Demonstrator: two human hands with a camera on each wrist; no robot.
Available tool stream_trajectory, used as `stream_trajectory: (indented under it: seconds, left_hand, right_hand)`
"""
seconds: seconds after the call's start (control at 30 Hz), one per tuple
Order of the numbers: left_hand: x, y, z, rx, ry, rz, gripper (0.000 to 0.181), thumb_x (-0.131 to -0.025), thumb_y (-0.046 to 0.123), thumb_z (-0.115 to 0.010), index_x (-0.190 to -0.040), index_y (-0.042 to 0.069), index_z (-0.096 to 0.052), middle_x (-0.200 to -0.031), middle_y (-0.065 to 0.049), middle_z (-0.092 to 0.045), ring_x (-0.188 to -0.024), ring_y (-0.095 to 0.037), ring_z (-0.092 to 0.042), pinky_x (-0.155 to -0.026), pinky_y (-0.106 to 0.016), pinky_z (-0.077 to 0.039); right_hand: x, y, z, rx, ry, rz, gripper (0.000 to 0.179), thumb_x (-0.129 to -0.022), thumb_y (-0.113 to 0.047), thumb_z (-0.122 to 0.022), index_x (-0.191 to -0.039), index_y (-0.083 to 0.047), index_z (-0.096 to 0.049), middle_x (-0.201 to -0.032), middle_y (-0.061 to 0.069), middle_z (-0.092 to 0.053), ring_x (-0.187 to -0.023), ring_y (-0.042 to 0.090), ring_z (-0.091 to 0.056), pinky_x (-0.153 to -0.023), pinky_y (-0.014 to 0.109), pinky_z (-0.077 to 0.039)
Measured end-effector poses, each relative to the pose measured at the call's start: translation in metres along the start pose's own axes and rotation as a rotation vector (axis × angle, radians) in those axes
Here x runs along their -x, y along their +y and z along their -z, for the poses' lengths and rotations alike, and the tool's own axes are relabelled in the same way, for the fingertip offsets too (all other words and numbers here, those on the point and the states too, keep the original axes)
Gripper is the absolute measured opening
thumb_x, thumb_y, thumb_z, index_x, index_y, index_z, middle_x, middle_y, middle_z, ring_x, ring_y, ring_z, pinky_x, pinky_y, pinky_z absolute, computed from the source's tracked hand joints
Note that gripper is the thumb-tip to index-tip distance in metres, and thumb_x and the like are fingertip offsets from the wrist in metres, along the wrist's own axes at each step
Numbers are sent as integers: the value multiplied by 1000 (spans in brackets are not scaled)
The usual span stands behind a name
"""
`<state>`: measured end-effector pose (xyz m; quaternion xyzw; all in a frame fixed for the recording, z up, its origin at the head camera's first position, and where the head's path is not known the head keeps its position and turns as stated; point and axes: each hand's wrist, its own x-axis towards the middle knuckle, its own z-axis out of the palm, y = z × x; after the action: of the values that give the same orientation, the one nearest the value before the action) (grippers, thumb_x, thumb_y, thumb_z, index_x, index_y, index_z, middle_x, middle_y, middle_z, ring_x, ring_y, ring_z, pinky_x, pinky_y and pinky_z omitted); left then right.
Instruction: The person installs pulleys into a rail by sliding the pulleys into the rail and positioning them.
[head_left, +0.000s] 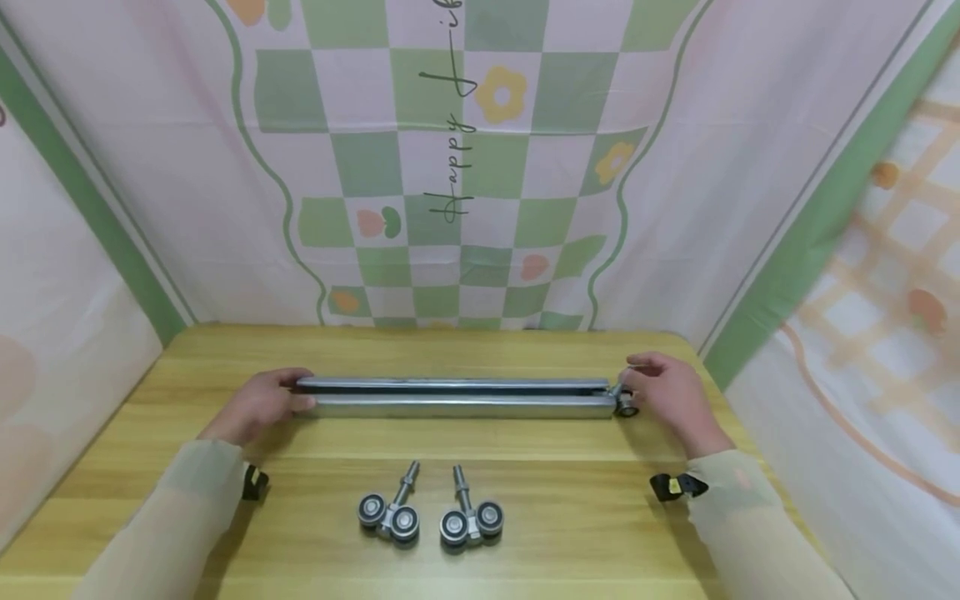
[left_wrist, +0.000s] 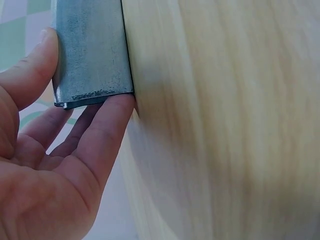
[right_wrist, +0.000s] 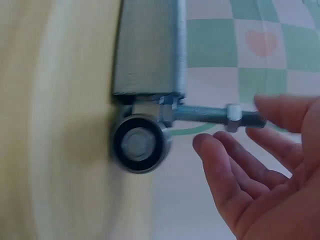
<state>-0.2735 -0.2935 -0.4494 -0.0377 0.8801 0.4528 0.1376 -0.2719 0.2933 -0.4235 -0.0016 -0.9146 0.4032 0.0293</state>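
A silvery metal rail [head_left: 465,407] with a slot along its top lies across the wooden table. My left hand [head_left: 262,404] grips its left end; in the left wrist view the thumb is on one edge of the rail [left_wrist: 92,50] and fingers are at its end. At the other end, my right hand [head_left: 671,400] pinches the bolt of a hanger roller [head_left: 627,407]. The right wrist view shows thumb and finger at the tip of this bolt [right_wrist: 202,115], which carries a nut. One black-rimmed wheel [right_wrist: 141,144] sits just outside the rail's mouth; part of the roller is hidden there.
Two more hanger rollers, a left one [head_left: 390,518] and a right one [head_left: 471,523], lie on the table [head_left: 570,533] in front of the rail, bolts pointing away from me. A patterned cloth [head_left: 495,167] hangs behind the table's far edge, with more cloth at both sides.
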Motion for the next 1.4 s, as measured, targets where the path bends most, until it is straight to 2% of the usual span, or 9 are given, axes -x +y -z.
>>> stream_trajectory:
  seconds: [0.17, 0.4, 0.8, 1.1, 1.4]
  left_hand:
    - [-1, 0, 1, 1, -2, 3, 62, -90, 19, -75, -143, 0, -48, -139, -24, -48, -109, -33, -52, -86, -42, -49]
    - [-2, -1, 0, 9, -5, 16, 62, -90, 20, -75, -143, 2, -49, -139, -23, -48, -110, -32, -51, -86, -41, -48]
    - [-2, -1, -1, 32, -8, 17, 63, -90, 19, -75, -144, 1, -48, -141, -24, -46, -112, -34, -50, -88, -43, -48]
    - [-1, 0, 0, 40, -12, 27, 65, -90, 19, -75, -145, 0, -46, -142, -25, -45, -114, -35, -50, -89, -43, -49]
    - [-1, 0, 2, 28, -9, 19, 63, -90, 19, -74, -144, 1, -48, -141, -24, -46, -111, -33, -51, -87, -40, -48]
  right_hand:
    - [-1, -6, -1, 111, 19, 22, 39, -101, -32, -60, -126, -2, -66, -107, 14, -71, -87, 29, -69, -68, 35, -55]
    - [-3, -8, -8, 117, 31, 49, 35, -101, -25, -61, -122, 2, -67, -101, 13, -72, -84, 28, -69, -66, 35, -53]
    - [-1, -15, -14, 95, 42, 11, 35, -101, -27, -60, -124, -2, -68, -101, 11, -73, -85, 24, -67, -66, 35, -51]
    - [-4, -16, -16, 124, 77, 42, 30, -100, -24, -61, -117, -2, -71, -94, 9, -74, -80, 24, -67, -66, 35, -51]
    - [-2, -19, -18, 115, 71, 44, 28, -100, -22, -62, -115, -1, -71, -95, 11, -73, -79, 25, -68, -63, 33, -51]
